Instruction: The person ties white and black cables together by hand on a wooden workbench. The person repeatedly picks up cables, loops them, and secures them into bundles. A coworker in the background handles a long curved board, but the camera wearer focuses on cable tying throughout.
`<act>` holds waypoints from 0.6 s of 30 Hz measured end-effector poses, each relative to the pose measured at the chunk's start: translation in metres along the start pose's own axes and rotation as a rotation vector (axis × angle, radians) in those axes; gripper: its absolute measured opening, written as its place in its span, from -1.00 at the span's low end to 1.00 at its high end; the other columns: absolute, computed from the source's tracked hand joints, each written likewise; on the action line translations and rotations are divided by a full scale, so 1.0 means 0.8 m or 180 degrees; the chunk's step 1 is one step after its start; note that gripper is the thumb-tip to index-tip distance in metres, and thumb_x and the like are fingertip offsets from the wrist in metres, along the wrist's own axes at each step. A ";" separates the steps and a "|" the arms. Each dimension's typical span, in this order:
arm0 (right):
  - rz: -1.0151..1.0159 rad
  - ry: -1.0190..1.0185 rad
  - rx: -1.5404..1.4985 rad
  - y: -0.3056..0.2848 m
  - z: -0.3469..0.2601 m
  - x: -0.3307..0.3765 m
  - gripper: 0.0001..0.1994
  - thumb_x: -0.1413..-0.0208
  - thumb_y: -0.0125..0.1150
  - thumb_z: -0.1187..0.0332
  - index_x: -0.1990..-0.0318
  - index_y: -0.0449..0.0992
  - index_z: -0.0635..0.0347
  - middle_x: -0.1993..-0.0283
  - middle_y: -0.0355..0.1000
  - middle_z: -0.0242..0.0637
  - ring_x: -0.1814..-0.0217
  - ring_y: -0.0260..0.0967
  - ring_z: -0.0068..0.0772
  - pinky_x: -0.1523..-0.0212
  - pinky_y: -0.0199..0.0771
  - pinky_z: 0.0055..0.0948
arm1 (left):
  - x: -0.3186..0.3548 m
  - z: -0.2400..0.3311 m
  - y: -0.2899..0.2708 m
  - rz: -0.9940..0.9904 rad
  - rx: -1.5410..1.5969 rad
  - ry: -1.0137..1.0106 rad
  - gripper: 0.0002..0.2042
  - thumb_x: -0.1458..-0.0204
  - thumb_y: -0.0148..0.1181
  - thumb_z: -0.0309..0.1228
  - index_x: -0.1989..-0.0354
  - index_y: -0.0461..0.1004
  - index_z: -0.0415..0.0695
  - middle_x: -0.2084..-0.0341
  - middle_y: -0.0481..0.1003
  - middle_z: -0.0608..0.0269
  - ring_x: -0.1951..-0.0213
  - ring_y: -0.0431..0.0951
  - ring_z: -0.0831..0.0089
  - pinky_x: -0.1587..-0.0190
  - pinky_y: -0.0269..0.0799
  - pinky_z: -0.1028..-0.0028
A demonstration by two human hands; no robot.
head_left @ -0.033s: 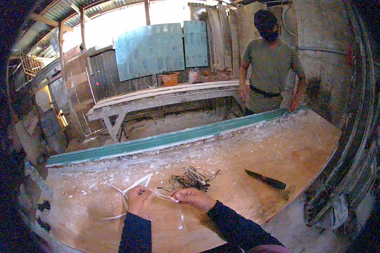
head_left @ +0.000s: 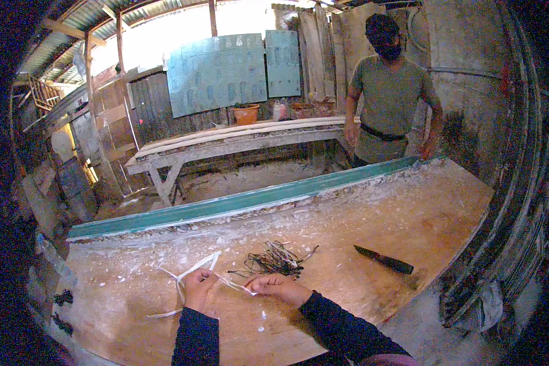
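Nothing has shifted since the earlier frame: left hand (head_left: 199, 288) fingers pinch a bundle of pale, flat fibre strips (head_left: 186, 277), and right hand (head_left: 279, 285) fingers grip the thin strand running between both hands. Just beyond the fingers lies a tangle of dark wiry fibres (head_left: 274, 260) on the dusty wooden tabletop (head_left: 409, 213), with a black-handled knife (head_left: 384, 260) farther right. Pulled too hard, the thin strand could likely snap.

Pale strips (head_left: 192, 274) are held between the left hand (head_left: 199, 290) and right hand (head_left: 279, 285) over the table (head_left: 409, 213). Dark fibres (head_left: 274, 260) lie just beyond; a knife (head_left: 384, 260) lies right.
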State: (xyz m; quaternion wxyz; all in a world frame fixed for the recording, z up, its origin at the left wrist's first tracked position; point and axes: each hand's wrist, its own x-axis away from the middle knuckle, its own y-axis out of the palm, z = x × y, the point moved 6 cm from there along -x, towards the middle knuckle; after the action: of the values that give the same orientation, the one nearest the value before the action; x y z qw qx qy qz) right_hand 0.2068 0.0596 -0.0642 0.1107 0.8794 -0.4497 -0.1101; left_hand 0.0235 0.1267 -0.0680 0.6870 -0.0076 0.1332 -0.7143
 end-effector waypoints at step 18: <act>0.0203 -0.0415 0.0237 -0.001 -0.023 0.001 -0.91 0.16 0.19 0.46 0.46 0.41 0.21 0.47 0.36 -0.46 0.39 0.27 -0.66 0.30 0.25 -0.64 | 0.008 0.009 0.034 -0.0726 -0.0111 -0.0188 -0.95 0.19 0.13 -0.56 0.51 0.42 -0.25 0.59 0.44 0.30 0.51 0.40 0.58 0.37 0.27 0.63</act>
State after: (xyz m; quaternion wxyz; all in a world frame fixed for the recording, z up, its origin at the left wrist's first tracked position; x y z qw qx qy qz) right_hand 0.2131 0.0611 -0.0470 0.0518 0.8591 -0.4875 -0.1468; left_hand 0.0511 0.1183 -0.0675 0.6047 -0.0557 0.1235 -0.7849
